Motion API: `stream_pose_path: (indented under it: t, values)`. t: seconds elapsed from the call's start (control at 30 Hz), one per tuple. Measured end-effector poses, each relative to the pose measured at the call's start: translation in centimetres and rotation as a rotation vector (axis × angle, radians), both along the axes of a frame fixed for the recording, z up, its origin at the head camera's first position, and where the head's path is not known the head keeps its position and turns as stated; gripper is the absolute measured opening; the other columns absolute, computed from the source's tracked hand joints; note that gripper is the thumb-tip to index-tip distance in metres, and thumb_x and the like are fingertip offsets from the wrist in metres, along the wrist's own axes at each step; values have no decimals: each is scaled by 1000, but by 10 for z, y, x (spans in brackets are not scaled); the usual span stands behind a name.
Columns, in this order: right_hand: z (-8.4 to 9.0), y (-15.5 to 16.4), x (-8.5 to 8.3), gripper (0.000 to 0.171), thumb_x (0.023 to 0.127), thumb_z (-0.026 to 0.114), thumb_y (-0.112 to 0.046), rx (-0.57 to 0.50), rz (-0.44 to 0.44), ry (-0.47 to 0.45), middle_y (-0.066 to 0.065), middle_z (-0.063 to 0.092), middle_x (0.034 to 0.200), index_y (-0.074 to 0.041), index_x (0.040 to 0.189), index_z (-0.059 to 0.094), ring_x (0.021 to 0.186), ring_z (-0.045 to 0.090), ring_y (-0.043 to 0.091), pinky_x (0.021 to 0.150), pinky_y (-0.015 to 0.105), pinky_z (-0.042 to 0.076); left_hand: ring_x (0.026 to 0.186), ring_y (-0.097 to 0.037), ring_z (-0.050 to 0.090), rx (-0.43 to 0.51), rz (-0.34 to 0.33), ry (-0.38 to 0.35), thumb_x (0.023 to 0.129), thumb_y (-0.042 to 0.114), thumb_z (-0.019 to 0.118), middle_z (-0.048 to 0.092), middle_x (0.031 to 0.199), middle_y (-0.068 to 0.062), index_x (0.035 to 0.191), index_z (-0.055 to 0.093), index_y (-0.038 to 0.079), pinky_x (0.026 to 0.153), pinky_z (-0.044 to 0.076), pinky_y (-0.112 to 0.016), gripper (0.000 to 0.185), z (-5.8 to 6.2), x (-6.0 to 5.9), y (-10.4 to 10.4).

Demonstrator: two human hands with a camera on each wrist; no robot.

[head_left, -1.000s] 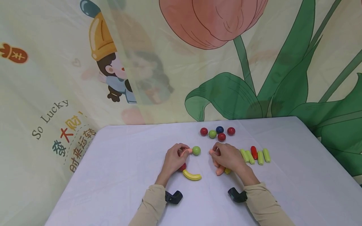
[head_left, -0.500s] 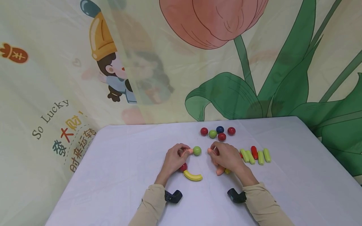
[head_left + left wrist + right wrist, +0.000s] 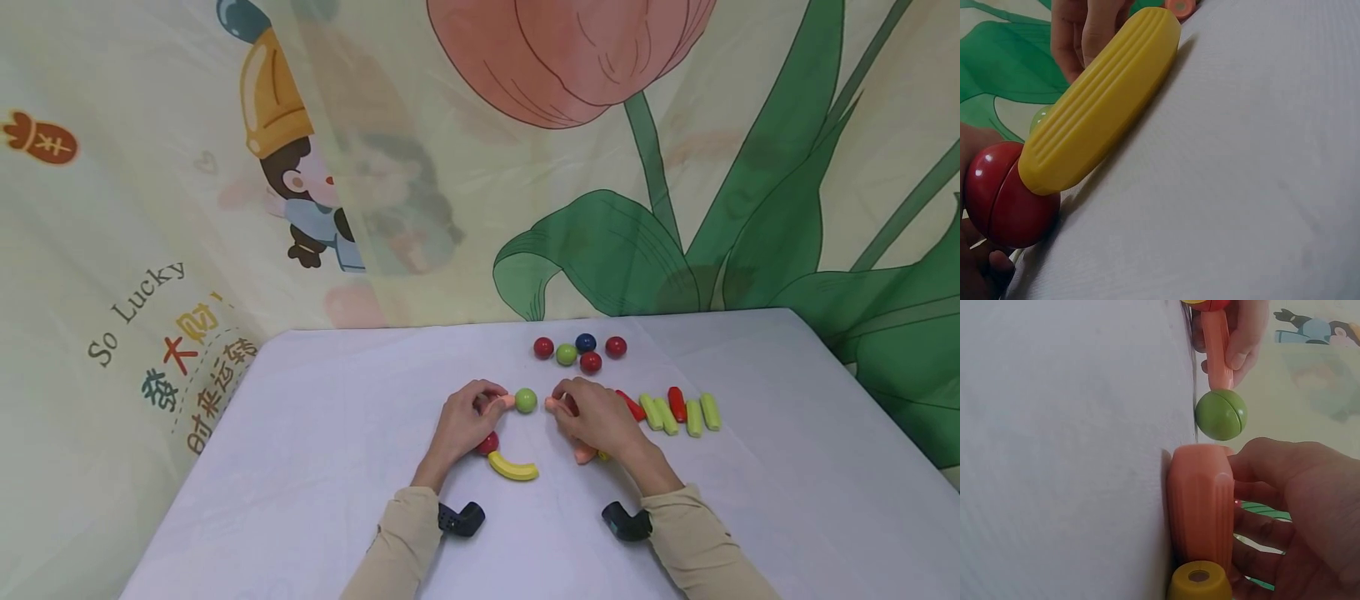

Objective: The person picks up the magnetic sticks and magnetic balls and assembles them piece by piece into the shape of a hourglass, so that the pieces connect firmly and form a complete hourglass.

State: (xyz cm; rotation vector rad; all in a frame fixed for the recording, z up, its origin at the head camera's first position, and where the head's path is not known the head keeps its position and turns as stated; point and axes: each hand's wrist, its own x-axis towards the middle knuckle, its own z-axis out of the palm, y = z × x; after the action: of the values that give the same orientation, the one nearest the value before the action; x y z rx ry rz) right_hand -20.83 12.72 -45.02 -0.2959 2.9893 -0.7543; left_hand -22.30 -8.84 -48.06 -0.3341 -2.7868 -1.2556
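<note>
My left hand (image 3: 463,417) pinches a slim orange stick (image 3: 1217,347), and a green ball (image 3: 526,401) sits at the stick's right end. Opposite it, my right hand (image 3: 600,412) pinches another orange piece (image 3: 551,404), its tip a small gap from the ball. Under the right palm lies a thicker ribbed orange piece (image 3: 1200,494), with a yellow piece (image 3: 1200,584) at its end. Below the left hand, a red ball (image 3: 1004,194) with a seam touches one end of a curved yellow, ridged banana-like piece (image 3: 1100,106).
Behind the hands is a cluster of red, green and blue balls (image 3: 590,362). Right of my right hand lie several light green sticks (image 3: 694,418) and red ones (image 3: 677,405). A white cloth (image 3: 300,467) covers the table, and a printed curtain (image 3: 420,167) hangs behind.
My right hand has shifted left with its orange piece, narrowing the gap to the green ball. More of a red stick shows behind it. The left hand keeps its grip almost unmoved.
</note>
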Motion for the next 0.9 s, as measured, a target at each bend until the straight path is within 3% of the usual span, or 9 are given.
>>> stream_pose_path:
  t: [0.3,0.9]
  values:
    - [-1,-2,1,28,86,68,-34,11,28,41,-2,50,75,-13,106,66,67,46,12,56,24,40,71,-11,48,-4,-7,4,88,26,63,56,79,4,103,67,21,63,38,-23,16,-1,-1,0]
    - [-5,-6,2,25,86,68,-32,-23,22,29,-3,51,76,-15,105,65,63,46,11,54,24,40,70,-10,49,-3,-18,-12,88,26,63,57,78,4,101,67,21,62,38,-23,14,0,0,0]
